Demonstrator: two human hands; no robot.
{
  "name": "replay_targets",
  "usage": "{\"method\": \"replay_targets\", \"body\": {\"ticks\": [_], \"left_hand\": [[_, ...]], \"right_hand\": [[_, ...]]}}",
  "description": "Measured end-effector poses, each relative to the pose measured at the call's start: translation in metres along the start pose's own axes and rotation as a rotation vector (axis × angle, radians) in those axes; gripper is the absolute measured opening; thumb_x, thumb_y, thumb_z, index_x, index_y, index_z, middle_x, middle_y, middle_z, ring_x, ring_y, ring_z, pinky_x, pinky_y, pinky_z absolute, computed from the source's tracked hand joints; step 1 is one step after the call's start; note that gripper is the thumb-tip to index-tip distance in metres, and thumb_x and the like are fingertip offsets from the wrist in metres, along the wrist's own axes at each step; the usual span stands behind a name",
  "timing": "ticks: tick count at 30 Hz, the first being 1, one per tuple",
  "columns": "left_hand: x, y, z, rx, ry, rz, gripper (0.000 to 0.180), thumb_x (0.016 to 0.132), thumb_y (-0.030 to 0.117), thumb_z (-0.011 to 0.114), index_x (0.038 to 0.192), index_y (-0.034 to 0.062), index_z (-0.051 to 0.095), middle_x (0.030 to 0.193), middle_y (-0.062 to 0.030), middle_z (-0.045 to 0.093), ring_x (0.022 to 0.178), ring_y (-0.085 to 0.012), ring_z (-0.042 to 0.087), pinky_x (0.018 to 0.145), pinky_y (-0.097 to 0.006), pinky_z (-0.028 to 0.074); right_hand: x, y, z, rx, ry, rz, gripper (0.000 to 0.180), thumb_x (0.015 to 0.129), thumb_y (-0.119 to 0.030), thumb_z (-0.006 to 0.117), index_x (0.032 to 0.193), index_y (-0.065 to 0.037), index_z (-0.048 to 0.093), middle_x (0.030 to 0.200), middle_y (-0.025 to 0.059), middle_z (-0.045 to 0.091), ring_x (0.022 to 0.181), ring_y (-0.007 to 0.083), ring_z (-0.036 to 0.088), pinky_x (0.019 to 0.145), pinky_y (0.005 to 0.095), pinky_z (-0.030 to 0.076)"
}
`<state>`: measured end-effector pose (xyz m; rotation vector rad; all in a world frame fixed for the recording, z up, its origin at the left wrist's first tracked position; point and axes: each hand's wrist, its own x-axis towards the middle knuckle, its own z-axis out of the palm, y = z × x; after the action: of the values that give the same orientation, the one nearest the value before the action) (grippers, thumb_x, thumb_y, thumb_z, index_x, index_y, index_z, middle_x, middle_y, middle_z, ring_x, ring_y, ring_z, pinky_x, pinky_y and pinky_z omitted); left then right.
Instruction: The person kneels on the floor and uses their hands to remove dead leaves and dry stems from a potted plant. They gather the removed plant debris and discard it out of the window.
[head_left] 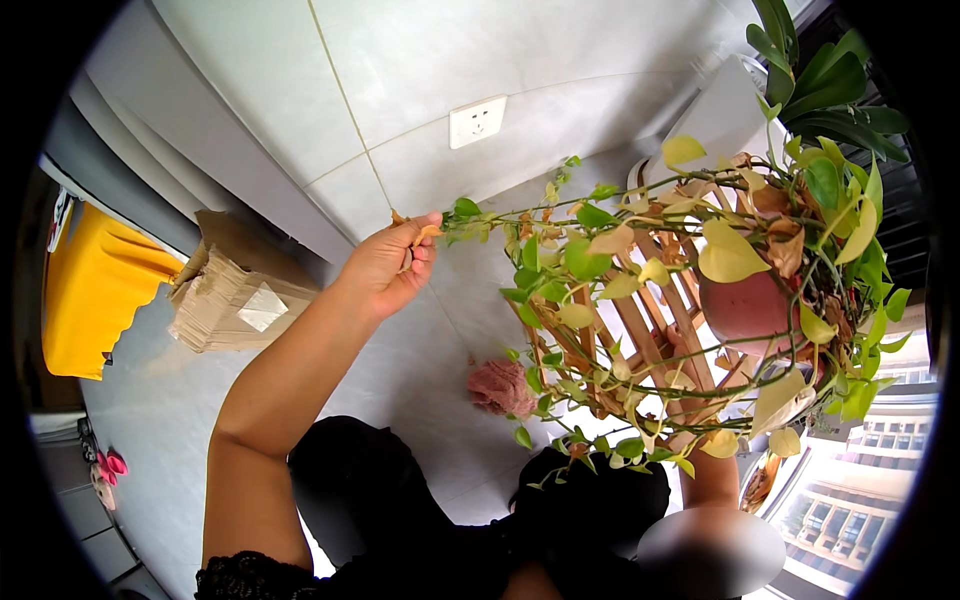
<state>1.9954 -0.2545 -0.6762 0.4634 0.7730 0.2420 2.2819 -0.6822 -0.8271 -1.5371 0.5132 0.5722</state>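
Observation:
My left hand (pixel 392 268) is raised near the wall, its fingers pinched shut on withered leaves (pixel 428 233) of yellow-brown colour. A green vine tip lies just beside those fingers. To the right, a trailing vine plant (pixel 588 258) with green, yellow and dried brown leaves spills from a reddish-pink pot (pixel 745 308). Its stems hang over a slatted wooden stand (pixel 635 325). Among the stems and slats is my right hand (pixel 682 372), mostly covered by leaves. Whether it grips a slat or a stem is hidden.
A crumpled pink cloth (pixel 503 388) lies on the grey floor by my knees. An open cardboard box (pixel 250 300) stands at left, near a yellow cloth (pixel 100 290). The tiled wall has a socket (pixel 478 122). Another dark-leaved plant (pixel 840 85) is far right, above a window (pixel 850 500).

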Motion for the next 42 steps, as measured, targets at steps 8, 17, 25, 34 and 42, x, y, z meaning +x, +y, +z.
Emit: {"method": "replay_targets", "body": {"ticks": [8,17,25,34,42], "left_hand": [[0.052,-0.012,-0.007,0.036,0.054,-0.048,0.008,0.086,0.012,0.064,0.090,0.0055,0.060,0.067,0.0033,0.051,0.055,-0.0031,0.046,0.044,-0.014,0.038],[0.124,-0.027,-0.039,0.125,0.051,-0.102,0.011,0.091,0.011,0.055,0.095,0.0022,0.060,0.068,0.0019,0.052,0.056,-0.0035,0.047,0.046,-0.013,0.040],[0.180,-0.074,-0.046,0.002,0.036,-0.248,0.008,0.087,0.008,0.060,0.090,0.0002,0.061,0.067,0.0010,0.051,0.056,-0.0045,0.047,0.046,-0.015,0.041],[0.190,-0.096,-0.079,-0.034,-0.127,-0.234,0.009,0.086,0.011,0.063,0.087,0.0020,0.059,0.066,0.0001,0.051,0.054,-0.0064,0.049,0.045,-0.016,0.042],[0.164,-0.087,-0.058,0.055,-0.381,-0.284,0.010,0.087,0.014,0.064,0.086,0.0049,0.059,0.070,-0.0014,0.059,0.059,-0.0069,0.056,0.054,-0.018,0.051]], "right_hand": [[-0.006,-0.024,-0.068,-0.516,0.135,-0.061,0.022,0.085,-0.021,0.062,0.099,-0.004,0.059,0.085,0.0099,0.064,0.074,0.0203,0.062,0.067,0.0320,0.051],[-0.051,-0.039,-0.136,-1.343,0.221,-0.052,0.025,0.084,-0.024,0.064,0.100,-0.006,0.061,0.088,0.0089,0.065,0.078,0.0188,0.062,0.071,0.0307,0.051],[-0.132,-0.023,-0.162,-1.837,0.036,0.100,0.028,0.083,-0.028,0.066,0.102,-0.007,0.062,0.090,0.0080,0.066,0.081,0.0176,0.063,0.075,0.0295,0.051],[-0.244,0.120,0.033,-1.489,-0.704,0.150,0.027,0.083,-0.024,0.066,0.104,-0.008,0.063,0.089,0.0065,0.066,0.082,0.0162,0.064,0.076,0.0282,0.051],[-0.248,0.150,0.260,-0.199,-0.373,-0.376,0.035,0.090,-0.009,0.056,0.123,0.000,0.046,0.096,0.0082,0.060,0.077,0.0119,0.059,0.070,0.0251,0.049]]}}
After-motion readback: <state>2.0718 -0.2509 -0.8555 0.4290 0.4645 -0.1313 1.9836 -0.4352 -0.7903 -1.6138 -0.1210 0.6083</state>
